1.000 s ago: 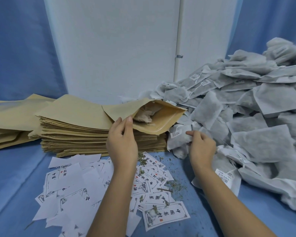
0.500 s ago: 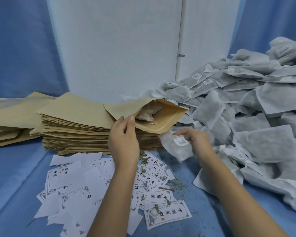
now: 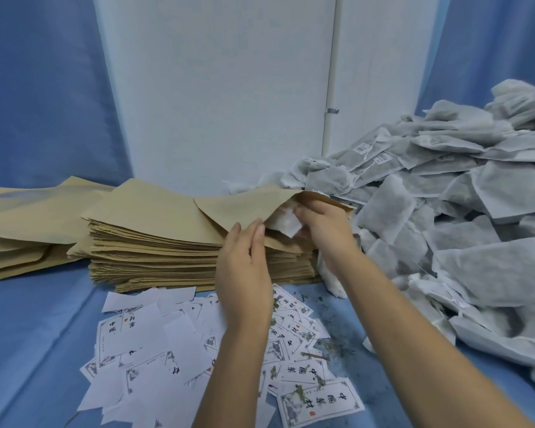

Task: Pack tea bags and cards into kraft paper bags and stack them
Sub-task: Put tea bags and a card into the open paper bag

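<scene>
An open kraft paper bag [image 3: 238, 208] lies on top of a tall stack of flat kraft bags [image 3: 155, 251]. My left hand [image 3: 244, 264] pinches the near edge of its mouth between thumb and fingers. My right hand [image 3: 325, 233] holds a white tea bag [image 3: 283, 222] and has it partly inside the mouth of the bag. A large heap of grey-white tea bags [image 3: 464, 230] fills the right side. Printed white cards [image 3: 173, 344] lie scattered in front of the stack, under my forearms.
A second, lower pile of kraft bags [image 3: 19, 223] lies at the far left. Loose tea crumbs [image 3: 328, 344] dot the blue cloth [image 3: 28, 335] near the cards. A white wall panel [image 3: 217, 88] stands behind the stack.
My right hand has lifted a tea bag from the edge of the heap and carried it left and up into the mouth of the open bag. My left hand has kept its grip.
</scene>
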